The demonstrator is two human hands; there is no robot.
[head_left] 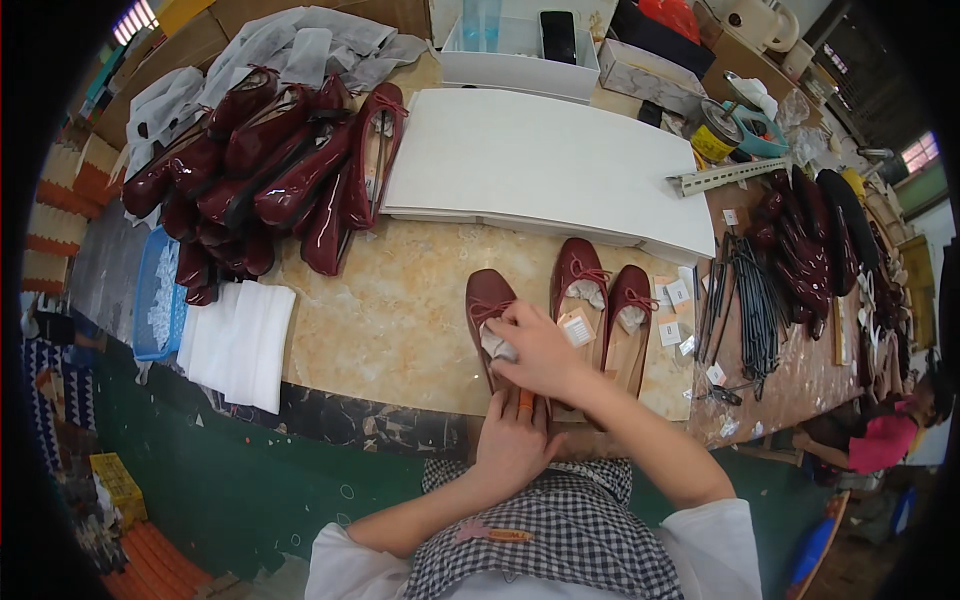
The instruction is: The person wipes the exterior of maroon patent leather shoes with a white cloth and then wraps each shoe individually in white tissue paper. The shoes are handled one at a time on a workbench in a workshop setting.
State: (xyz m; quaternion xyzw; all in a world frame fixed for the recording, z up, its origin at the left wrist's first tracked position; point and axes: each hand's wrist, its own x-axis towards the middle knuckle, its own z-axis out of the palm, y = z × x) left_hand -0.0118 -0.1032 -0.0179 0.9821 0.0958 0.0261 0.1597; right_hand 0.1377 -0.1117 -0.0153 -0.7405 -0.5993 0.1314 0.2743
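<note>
A dark red ballet flat (pixel 487 286) with a bow lies toe away from me near the front of the table. My left hand (pixel 512 440) is closed round its heel end, and an orange band circles one finger. Over the shoe's opening, my right hand (pixel 540 350) has its fingers bent onto a white paper wad (pixel 496 343) in the toe; the fingertips are partly hidden. Just to the right lie two more red flats, a middle shoe (pixel 577 268) and a right-hand shoe (pixel 630 290), both with paper inside. A small white label (pixel 577 328) sits by the middle shoe.
Glossy red shoes (pixel 290 170) are heaped at the left, beside folded white cloth (pixel 240 340) and a blue basket (pixel 152 290). A white sheet stack (pixel 540 160) lies behind. At right are dark thin strips (pixel 750 310), more red shoes (pixel 800 240) and a can (pixel 713 135).
</note>
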